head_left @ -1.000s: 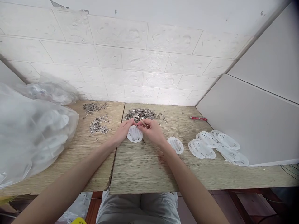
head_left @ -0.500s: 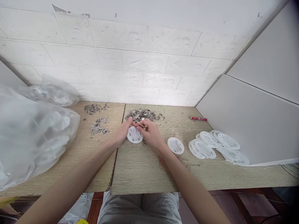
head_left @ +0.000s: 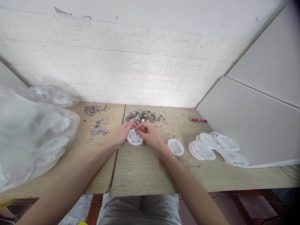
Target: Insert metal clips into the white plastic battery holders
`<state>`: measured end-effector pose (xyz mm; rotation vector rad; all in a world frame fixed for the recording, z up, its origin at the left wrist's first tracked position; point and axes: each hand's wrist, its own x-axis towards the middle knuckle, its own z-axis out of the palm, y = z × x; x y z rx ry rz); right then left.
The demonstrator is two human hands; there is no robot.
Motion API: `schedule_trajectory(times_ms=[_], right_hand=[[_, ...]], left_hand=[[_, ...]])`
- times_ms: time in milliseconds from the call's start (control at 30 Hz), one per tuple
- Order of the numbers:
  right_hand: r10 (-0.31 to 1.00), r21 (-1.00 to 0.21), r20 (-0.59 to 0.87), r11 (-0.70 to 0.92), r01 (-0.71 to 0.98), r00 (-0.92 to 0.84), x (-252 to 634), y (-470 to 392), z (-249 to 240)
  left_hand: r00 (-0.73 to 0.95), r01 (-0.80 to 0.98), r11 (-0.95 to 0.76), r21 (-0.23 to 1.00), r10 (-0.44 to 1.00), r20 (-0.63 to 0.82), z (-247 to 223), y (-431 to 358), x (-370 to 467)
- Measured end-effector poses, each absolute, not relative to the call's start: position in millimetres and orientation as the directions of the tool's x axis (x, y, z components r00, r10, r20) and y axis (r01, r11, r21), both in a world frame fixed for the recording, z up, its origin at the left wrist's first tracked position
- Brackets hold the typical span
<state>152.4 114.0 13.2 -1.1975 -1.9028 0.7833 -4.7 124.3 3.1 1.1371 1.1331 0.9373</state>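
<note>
A round white plastic battery holder [head_left: 135, 138] with long slots lies on the table in front of me. My left hand [head_left: 124, 133] is closed at its upper left edge, thumb and fingers gripping the rim. Pinched in my right hand [head_left: 151, 134] is a thin tan stick [head_left: 141, 126], its fingertips against the top of the holder. Whatever small part sits under the fingertips is hidden. Just behind both hands is a heap of small metal contact pieces [head_left: 142, 115]. A second white holder [head_left: 175, 147] lies flat to the right of my right forearm.
Several white holders [head_left: 202, 150] overlap at the right by a grey panel [head_left: 253, 125]. A red pen-like tool [head_left: 198, 120] lies behind them. Two piles of small metal parts [head_left: 99, 126] are at the left, beside a large clear bag [head_left: 35, 134]. A seam divides the tabletop.
The view has shifted very slightly. Both hands stay at the holder's upper edge; the stick in my right hand is tilted a little differently.
</note>
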Motion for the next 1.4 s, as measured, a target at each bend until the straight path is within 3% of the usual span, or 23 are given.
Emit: schedule_trajectory(times_ms=[233, 467, 800, 1033, 1233, 1400], right_hand=[[0.963, -0.857, 0.227, 0.268, 0.439, -0.144, 159.4, 120.4, 11.7], [0.986, -0.969, 0.03, 0.069, 0.236, -0.162, 166.2, 126.3, 7.5], [0.95, -0.78, 0.271, 0.312, 0.542, -0.157, 161.7, 120.3, 13.0], [0.963, -0.831, 0.211, 0.268, 0.488, -0.171, 162.6, 121.5, 14.5], [0.936, -0.766, 0.277, 0.353, 0.538, -0.218, 162.5, 118.6, 17.2], [0.955, -0.845, 0.199, 0.28, 0.456, -0.218, 163.2, 118.9, 14.9]], left_hand=[[0.286, -0.202, 0.263, 0.944, 0.937, -0.2, 9.0, 123.9, -4.0], [0.283, -0.182, 0.267, 0.946, 0.936, -0.21, 9.2, 121.9, -1.9], [0.249, -0.074, 0.162, 0.984, 0.958, -0.139, -0.5, 124.7, -4.1], [0.268, -0.069, 0.172, 0.983, 0.952, -0.148, -0.4, 125.0, -5.1], [0.255, 0.02, 0.118, 0.993, 0.96, -0.119, -0.5, 123.9, -6.9], [0.236, 0.064, 0.097, 0.993, 0.966, -0.11, 0.2, 123.1, -6.7]])
